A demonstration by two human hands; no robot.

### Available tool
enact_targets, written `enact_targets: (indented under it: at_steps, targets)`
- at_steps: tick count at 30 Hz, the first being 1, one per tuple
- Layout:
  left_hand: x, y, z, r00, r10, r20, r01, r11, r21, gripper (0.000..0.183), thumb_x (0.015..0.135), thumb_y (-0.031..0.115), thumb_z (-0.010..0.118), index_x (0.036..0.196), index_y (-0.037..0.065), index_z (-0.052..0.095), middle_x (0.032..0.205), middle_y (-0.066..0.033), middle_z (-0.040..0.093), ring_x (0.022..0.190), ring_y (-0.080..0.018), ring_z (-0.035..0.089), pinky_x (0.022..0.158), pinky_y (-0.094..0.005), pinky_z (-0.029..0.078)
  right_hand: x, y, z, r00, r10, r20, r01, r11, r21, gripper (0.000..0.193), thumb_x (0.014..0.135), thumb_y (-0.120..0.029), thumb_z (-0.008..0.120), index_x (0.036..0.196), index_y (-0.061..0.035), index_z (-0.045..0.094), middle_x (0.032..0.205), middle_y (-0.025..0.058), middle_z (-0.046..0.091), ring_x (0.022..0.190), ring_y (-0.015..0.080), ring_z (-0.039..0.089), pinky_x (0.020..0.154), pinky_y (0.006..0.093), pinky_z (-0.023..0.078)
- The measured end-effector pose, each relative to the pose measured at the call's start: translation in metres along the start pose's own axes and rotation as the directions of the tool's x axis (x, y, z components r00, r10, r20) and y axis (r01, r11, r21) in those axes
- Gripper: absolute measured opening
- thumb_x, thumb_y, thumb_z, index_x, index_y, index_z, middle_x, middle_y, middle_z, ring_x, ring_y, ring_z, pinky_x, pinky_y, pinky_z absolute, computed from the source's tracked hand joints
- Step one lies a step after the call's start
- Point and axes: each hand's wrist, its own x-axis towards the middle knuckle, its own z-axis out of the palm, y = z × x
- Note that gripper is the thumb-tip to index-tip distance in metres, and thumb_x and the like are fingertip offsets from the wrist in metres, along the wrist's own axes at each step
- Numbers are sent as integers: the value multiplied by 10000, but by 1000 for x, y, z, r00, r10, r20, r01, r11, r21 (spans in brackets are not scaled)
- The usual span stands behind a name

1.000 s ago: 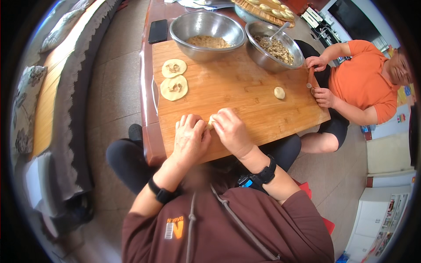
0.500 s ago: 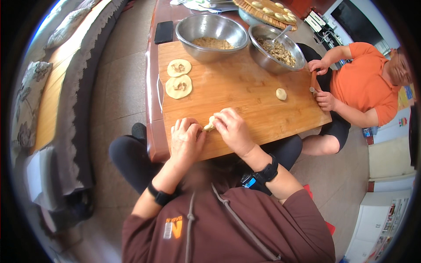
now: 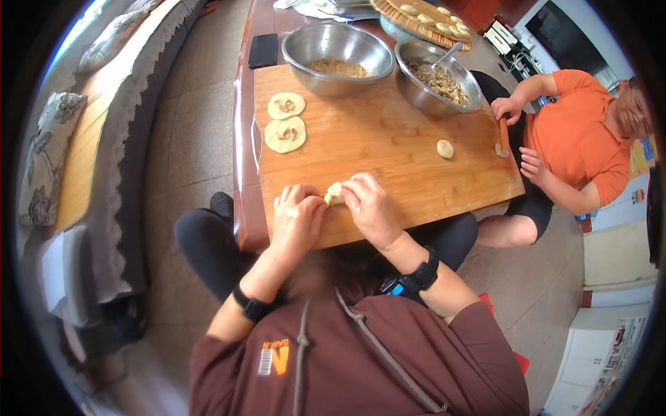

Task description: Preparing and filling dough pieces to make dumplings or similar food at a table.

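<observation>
Between my two hands, close to the near edge of the wooden board (image 3: 395,159), is a small pale dough piece (image 3: 334,193). My left hand (image 3: 297,216) pinches its left side with curled fingers, and the fingers of my right hand (image 3: 370,208) grip its right side. Two flat dough rounds, one above the other, lie at the board's left: the upper round (image 3: 286,96) and the lower round (image 3: 277,142) each carry a smear of filling. Further right sits a single small dough ball (image 3: 445,148).
A steel bowl (image 3: 298,69) with crumbly filling and another steel bowl (image 3: 416,104) with dark filling and a spoon stand at the board's far side. A phone (image 3: 263,50) lies beyond. A woven tray (image 3: 409,26) holds several buns. A co-worker in orange (image 3: 565,135) sits right, by a rolling pin (image 3: 504,135).
The dough between my fingers has turned slightly and looks rounder. The co-worker's lower hand has come off the rolling pin, and a small dough piece now shows beside the pin.
</observation>
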Motion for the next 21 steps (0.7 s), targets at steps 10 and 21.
enact_targets:
  at_steps: [10,21]
  targets:
    - [8,-9,-5,1000,9,-10,-10,997,-74,174,744,-3,606,914,31,589,856,-130,590,853,-320,564,735,-376,465,-14,-16,10,969,-245,1,245,968,-58,183,750,-33,628,916,-2,559,987,121,538,831,274,572,709,347,487]
    - [-1,-12,-37,955,-172,240,214,964,-159,341,775,15,612,1103,-6,522,936,-167,631,853,-298,623,754,-357,498,-13,-21,18,938,-346,39,343,902,-262,287,769,-78,590,1051,-26,606,1025,111,599,943,277,565,823,359,454]
